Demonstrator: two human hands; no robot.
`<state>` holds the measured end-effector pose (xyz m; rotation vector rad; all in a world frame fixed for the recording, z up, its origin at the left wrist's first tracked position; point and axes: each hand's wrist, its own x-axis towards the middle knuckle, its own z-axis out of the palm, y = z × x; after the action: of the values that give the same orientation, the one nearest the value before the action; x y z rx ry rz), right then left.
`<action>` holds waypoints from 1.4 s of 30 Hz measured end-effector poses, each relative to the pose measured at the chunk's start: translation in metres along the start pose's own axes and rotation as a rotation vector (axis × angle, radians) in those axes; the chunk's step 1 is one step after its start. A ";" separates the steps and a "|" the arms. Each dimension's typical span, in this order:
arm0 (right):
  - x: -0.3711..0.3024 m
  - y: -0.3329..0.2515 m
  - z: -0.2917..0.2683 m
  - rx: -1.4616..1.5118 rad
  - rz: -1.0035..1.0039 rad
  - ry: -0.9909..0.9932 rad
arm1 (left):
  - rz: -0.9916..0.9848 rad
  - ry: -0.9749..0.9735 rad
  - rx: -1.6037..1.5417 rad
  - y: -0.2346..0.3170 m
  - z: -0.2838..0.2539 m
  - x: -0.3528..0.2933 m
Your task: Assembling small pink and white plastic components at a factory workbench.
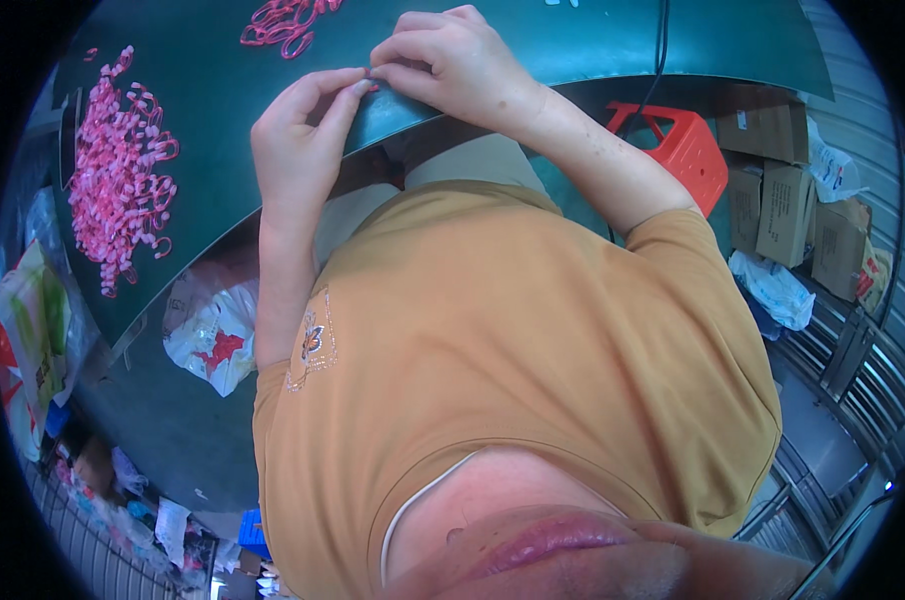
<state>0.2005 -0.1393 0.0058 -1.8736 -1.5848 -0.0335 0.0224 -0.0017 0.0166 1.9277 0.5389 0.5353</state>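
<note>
My left hand (298, 130) and my right hand (463, 65) meet fingertip to fingertip just above the near edge of the green table (213, 130). Both are closed in a pinch, thumb against forefinger, on a small pink piece (374, 88). Only a bit of it shows between the fingers, so its exact kind is unclear. Beyond my hands lies a loose bunch of pinkish-red loops (291, 28). A large heap of pink loops with small pale pieces on them (118, 165) is spread at the table's left.
A dark cable (663, 40) runs over the table at the right. Beside the table stands a red plastic stool (688, 150). Cardboard boxes (783, 210) are stacked further right. Plastic bags (213, 335) hang or lie below the table's left edge.
</note>
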 end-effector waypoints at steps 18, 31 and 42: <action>0.020 -0.001 -0.017 -0.088 -0.003 -0.331 | -0.023 -0.007 -0.035 0.003 0.000 -0.001; 0.025 -0.006 -0.018 -0.037 0.022 -0.317 | -0.003 0.009 -0.033 0.003 0.001 -0.002; 0.039 -0.014 -0.017 -0.182 -0.026 -0.462 | 0.030 -0.002 -0.004 0.002 -0.001 -0.003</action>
<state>0.2049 -0.1138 0.0419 -2.1072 -1.9683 0.2707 0.0203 -0.0037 0.0186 1.9351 0.5077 0.5530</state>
